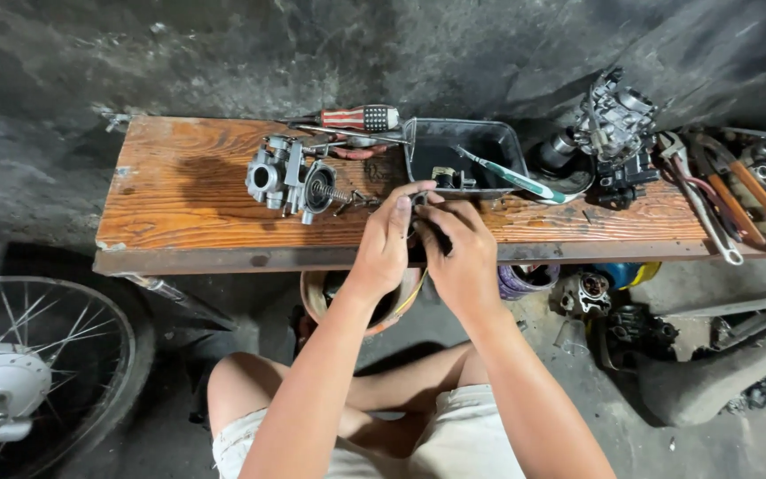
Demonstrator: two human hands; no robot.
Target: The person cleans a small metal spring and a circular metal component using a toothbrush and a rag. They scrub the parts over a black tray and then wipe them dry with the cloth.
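Observation:
Both hands meet over the front edge of a wooden bench (188, 204). My left hand (383, 244) and my right hand (458, 257) pinch a small dark metal part (420, 200) between their fingertips; most of it is hidden by the fingers. A grey carburetor body (290, 177) with a spring sticking out lies on the bench just left of my left hand. Behind the hands stands a dark rectangular tray (498, 146) with a small metal piece inside and a green-handled toothbrush (511, 177) leaning over its rim.
A red-and-white-handled screwdriver (356, 117) lies behind the carburetor. A second carburetor (613, 124) sits at the right, beside pliers and wrenches (720, 195). Below the bench are a bowl (316, 297), engine parts (587, 293) and a spoked wheel (28, 364) at the left.

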